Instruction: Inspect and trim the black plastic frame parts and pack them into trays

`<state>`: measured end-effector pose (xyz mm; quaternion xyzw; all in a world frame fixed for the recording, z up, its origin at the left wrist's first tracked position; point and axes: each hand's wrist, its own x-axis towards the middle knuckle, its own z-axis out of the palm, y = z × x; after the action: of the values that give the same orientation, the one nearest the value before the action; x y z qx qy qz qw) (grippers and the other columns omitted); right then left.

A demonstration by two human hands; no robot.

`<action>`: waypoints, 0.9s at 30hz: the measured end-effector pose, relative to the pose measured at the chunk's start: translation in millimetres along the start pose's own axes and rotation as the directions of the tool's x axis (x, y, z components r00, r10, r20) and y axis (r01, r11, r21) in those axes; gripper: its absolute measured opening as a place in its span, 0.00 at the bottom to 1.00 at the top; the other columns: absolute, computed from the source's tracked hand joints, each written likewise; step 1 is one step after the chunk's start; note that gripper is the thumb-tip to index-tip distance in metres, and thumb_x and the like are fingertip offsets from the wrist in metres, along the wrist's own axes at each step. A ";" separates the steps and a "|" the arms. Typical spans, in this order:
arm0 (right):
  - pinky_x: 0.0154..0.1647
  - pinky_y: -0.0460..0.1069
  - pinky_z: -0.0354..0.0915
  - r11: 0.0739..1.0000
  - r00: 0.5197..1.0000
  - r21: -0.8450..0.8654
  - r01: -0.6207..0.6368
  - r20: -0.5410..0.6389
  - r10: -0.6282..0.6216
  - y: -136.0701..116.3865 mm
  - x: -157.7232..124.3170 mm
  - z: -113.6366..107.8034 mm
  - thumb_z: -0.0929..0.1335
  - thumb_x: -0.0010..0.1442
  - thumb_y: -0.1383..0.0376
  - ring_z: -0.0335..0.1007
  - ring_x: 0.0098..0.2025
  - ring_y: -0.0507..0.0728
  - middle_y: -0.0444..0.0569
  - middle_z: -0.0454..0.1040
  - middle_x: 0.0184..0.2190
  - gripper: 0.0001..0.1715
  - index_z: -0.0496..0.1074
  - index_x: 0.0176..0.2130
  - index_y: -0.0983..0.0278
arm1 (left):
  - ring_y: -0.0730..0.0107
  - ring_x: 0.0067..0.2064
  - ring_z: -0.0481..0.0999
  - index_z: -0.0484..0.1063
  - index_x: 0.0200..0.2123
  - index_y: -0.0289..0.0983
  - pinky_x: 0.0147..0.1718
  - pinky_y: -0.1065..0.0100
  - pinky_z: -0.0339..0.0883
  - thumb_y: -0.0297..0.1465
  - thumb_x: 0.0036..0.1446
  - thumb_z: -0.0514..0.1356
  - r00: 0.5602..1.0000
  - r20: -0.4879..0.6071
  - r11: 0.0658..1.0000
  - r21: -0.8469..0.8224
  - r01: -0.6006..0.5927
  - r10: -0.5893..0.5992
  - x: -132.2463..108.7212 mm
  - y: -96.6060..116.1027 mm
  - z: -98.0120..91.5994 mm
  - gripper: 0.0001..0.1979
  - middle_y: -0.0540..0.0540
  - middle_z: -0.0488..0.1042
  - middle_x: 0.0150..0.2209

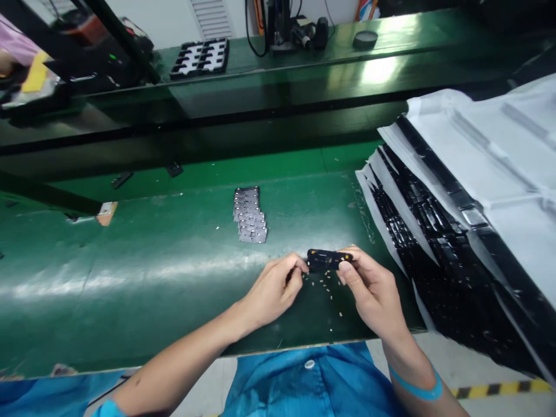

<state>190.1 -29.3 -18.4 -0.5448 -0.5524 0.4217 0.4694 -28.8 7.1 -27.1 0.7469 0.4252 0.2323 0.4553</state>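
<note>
Both hands hold a small black flat part [326, 259] with yellow spots just above the green bench [130, 272]. My left hand [273, 289] pinches its left end with curled fingers. My right hand [371, 286] grips its right end, thumb on top. Tiny pale scraps [324, 285] lie scattered on the bench under the hands. A fanned row of several grey flat parts [250, 214] lies further out, apart from both hands.
Stacked black trays with white interleaf sheets [456, 220] lean at the right. A raised green shelf [278, 75] at the back carries a black parts tray [200, 57], a cabled fixture [291, 29] and a round black disc [365, 39]. Dark equipment [87, 52] stands far left.
</note>
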 end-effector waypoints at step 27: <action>0.26 0.44 0.66 0.995 0.998 0.096 -0.004 -0.058 0.009 -5.1 -3.3 10.6 0.68 0.74 0.65 0.68 0.23 0.49 0.39 0.72 0.25 0.10 0.79 0.52 0.59 | 0.72 0.29 0.76 0.69 0.35 0.38 0.32 0.69 0.67 0.39 0.77 0.53 0.995 0.055 0.966 -0.239 0.097 -0.086 5.3 17.8 -7.8 0.17 0.50 0.75 0.30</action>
<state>178.6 -32.3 -15.8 -0.5354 -0.5158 0.4333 0.5095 -24.2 11.4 -7.9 0.6707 0.4178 0.2445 0.5620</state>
